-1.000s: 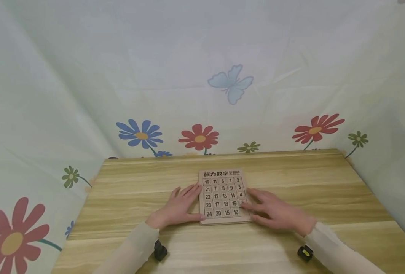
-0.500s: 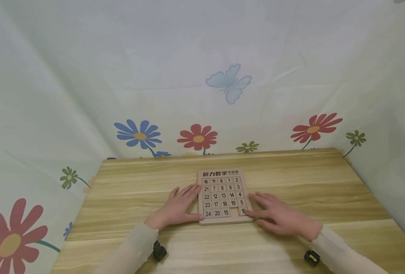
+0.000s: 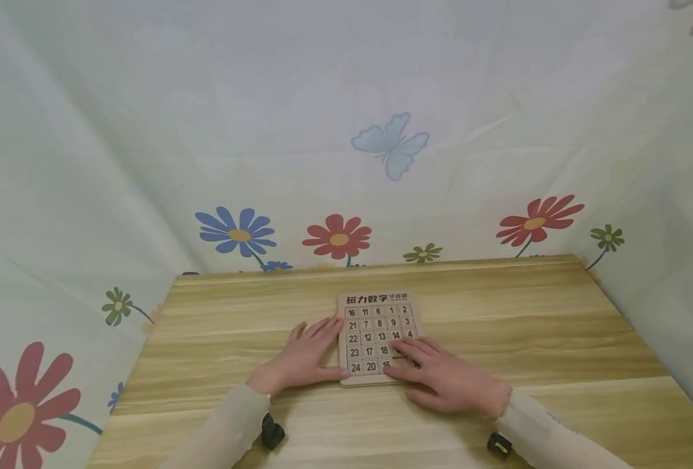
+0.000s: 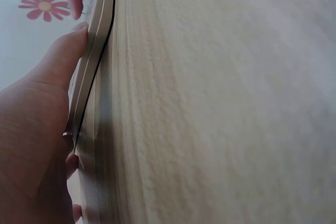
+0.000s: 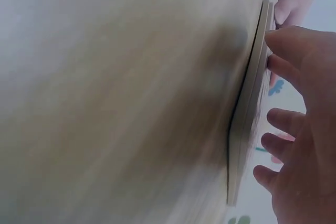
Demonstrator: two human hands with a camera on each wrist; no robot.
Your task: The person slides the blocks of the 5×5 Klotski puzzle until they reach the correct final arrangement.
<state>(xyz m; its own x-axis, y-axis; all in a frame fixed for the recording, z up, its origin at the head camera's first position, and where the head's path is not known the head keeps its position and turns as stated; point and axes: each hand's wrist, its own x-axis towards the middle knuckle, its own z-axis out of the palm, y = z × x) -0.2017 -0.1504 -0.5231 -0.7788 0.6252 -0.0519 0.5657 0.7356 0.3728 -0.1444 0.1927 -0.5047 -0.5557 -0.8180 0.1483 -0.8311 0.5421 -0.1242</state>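
A wooden sliding number puzzle (image 3: 352, 382) lies flat on the table, its title strip at the far side. My left hand (image 3: 302, 355) rests along its left edge, with fingers fairly straight and the thumb on the near left corner. In the left wrist view that thumb (image 4: 65, 51) presses on the rim of the puzzle (image 4: 90, 69). My right hand (image 3: 454, 381) reaches over the puzzle's near right part, its index fingertip at the number 15 tile (image 3: 386, 363). Its other fingers hide the 19 and 5 tiles. From the right wrist, the puzzle's side (image 5: 247, 124) shows below the spread fingers.
The wood-grain table (image 3: 253, 306) runs back to a pale cloth wall (image 3: 299, 130) printed with flowers and a butterfly. Cloth also stands on the left and right sides. A small black device (image 3: 272, 431) sits at the left wrist, another (image 3: 499, 445) at the right.
The number 10 tile slid right into the near right corner, leaving a gap beside the 15 tile. My right hand then moved left from the 10 to the 15. The left hand stayed put.
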